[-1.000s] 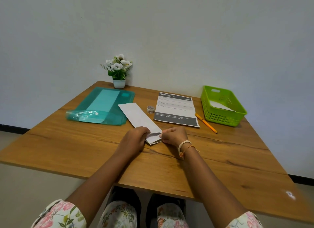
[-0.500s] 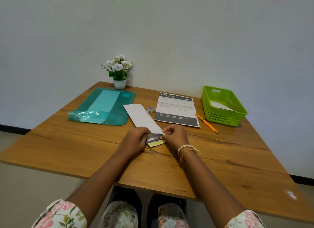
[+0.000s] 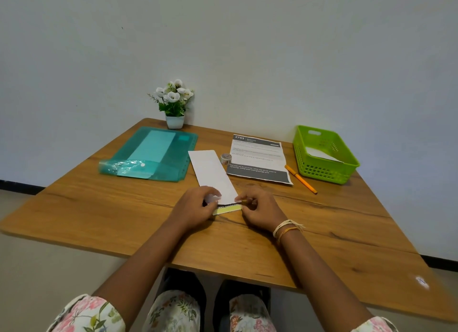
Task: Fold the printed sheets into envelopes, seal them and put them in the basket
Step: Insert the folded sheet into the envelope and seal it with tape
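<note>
Two hands at work: both sit at the near end of the folded sheet, which lies lengthwise on the counter, white side up.
Left hand: fingers curled, pinching the near left corner of the strip; a small white fold of paper shows against the fingertips.
Right hand: fingers curled, pinching the near right corner; a dark printed edge and a yellow-green band show between the two hands.
Step in hand: judged to be turning up or creasing the near end of the strip; sealing not yet begun.
Next move: likely calls for squaring that end fold and pressing it flat, then reaching for the tape roll just beside the strip.
Counter, left to right: teal plastic folder; small potted flowers at the back edge; tape roll; flat printed sheet, untouched; orange pen; green basket at the far right, with a white piece already inside.
Room: plain pale wall behind the wood-grain counter; dark skirting low on both sides.
</note>
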A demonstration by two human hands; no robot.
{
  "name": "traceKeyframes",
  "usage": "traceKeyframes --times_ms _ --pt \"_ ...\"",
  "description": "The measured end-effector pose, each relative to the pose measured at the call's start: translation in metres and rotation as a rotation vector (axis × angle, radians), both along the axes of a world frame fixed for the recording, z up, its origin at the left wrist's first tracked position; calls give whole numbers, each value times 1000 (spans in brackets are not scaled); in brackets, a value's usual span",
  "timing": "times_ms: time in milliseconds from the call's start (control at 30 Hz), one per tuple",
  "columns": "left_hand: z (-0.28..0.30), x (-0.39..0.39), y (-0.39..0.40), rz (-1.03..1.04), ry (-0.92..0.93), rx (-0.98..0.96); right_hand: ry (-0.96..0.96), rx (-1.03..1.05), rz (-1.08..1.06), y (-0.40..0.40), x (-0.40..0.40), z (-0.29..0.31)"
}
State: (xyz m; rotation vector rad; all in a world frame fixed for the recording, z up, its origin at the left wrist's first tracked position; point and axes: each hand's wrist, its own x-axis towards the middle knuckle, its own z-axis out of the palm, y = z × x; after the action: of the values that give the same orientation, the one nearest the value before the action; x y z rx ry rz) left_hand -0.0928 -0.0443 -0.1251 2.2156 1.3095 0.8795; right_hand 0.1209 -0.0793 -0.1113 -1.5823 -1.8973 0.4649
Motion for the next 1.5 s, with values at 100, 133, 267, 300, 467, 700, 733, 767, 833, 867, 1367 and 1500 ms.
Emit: traceKeyframes --times_ms 100,133,267,300,467,700,733,767,833,867,1367,1500 --pt "2 -1 1 -31 -33 -83 2 -89 48 -1 8 3" --pt "3 -2 2 -35 -31 -102 -7 -98 43 0 9 3" --pt "3 -3 4 -57 33 -115 -73 -8 32 1 11 2" --pt "3 -4 5 -57 36 -112 -91 37 44 1 11 1" --pt "4 -4 3 -43 23 -117 -112 163 9 2 5 -7" --pt "4 -1 0 -42 90 -89 -130 125 -129 13 -12 -9" --pt "4 -1 -1 -41 99 -81 -145 129 -144 13 -14 -9" --pt "4 0 -1 -41 103 -75 -174 141 -158 11 -17 -10" --pt "3 1 -1 -49 133 -62 -253 191 -160 4 -25 -14" --pt "2 1 -1 -55 162 -54 -288 221 -143 -1 -29 -16" --pt "-1 -10 -16 -171 673 39 -304 -45 -229 -9 -27 10" --pt "-2 -8 -18 -149 661 39 18 -307 -420 19 -35 22"
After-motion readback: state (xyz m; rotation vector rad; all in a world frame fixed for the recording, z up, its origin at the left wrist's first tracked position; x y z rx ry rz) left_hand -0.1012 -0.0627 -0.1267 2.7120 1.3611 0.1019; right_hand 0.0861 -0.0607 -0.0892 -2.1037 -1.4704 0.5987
